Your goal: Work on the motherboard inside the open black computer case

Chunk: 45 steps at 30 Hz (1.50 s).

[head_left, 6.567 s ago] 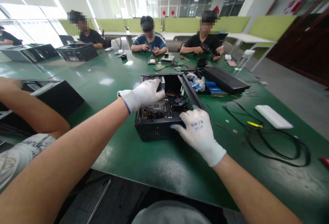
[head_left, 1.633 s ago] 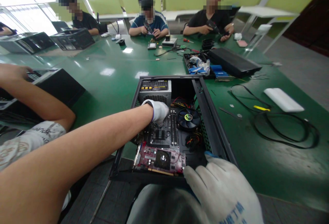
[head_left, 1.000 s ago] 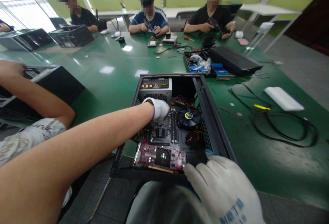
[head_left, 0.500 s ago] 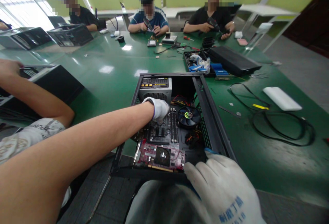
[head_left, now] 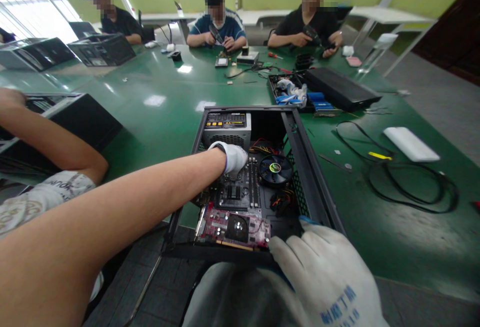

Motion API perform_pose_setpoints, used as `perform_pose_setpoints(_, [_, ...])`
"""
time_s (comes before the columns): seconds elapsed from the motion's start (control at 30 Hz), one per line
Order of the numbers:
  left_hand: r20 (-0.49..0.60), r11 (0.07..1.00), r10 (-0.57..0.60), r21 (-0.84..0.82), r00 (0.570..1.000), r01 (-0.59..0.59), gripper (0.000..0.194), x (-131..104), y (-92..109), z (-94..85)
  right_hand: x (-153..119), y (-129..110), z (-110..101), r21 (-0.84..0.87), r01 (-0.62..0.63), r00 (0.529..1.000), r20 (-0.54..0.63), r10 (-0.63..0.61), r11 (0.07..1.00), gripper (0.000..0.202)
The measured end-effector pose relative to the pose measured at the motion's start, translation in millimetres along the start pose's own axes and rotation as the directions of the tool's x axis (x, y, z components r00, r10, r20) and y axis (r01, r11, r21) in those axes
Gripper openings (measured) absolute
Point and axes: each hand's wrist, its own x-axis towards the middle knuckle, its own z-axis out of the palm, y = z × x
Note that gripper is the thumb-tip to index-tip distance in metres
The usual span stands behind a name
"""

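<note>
Computer case (head_left: 315,162) sits in the middle of the frame, open side up, so I can look right down into it. The motherboard (head_left: 243,202) lies flat at its bottom. Across the near end lies a reddish graphics card (head_left: 217,222), gold edge toward me. The round fan (head_left: 275,169) is to the right of the board, and the boxy power supply (head_left: 232,137) is in the far left corner.

From my faraway seat, I see the hands apart, both in pale gloves. The left hand (head_left: 234,159) reaches down onto the board by the power supply; its fingertips are hidden, so I can't tell if it pinches anything. The right hand (head_left: 330,272) curls over the near right corner. I think that grip stops the case from sliding or tipping, since its near end pokes out past the green table (head_left: 161,87) above the knee (head_left: 240,292).

To the right, a black cable (head_left: 454,194) lies in loops, maybe to stop it tangling. Farther up, spare gloves (head_left: 294,94) sit in a heap. At the left edge, a co-worker's arm (head_left: 67,139) reaches over another case (head_left: 92,122).
</note>
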Motion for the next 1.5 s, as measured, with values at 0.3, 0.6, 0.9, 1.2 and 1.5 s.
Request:
perform_pose_setpoints(0.3, [0.031,1.000,0.018,0.012,0.999,-0.019,0.063,4,0,1.9,0,0,0,-0.005,0.010,0.999,-0.042,-0.011,1.000,0.026])
perform_pose_setpoints(0.6, [-0.120,0.993,0.013,-0.113,0.993,-0.027,0.070,-27,-3,-14.6,-2,4,3,0.009,0.028,0.995,-0.091,-0.027,1.000,0.036])
perform_pose_setpoints(0.9, [-0.542,0.941,-0.151,-0.334,0.827,-0.047,0.050,-76,-52,-40.8,51,50,21,-0.070,0.069,0.996,-0.051,-0.073,0.995,0.029])
perform_pose_setpoints(1.2, [-0.706,0.837,-0.455,-0.548,0.542,-0.011,0.044,-111,-114,-46.2,174,117,62,-0.325,-0.018,0.987,0.145,0.069,0.945,0.045])
perform_pose_setpoints(1.5, [-0.680,0.766,-0.567,-0.643,0.465,-0.008,0.035,-112,-119,-42.2,294,169,109,-0.395,-0.173,0.971,0.086,0.223,0.902,0.037])
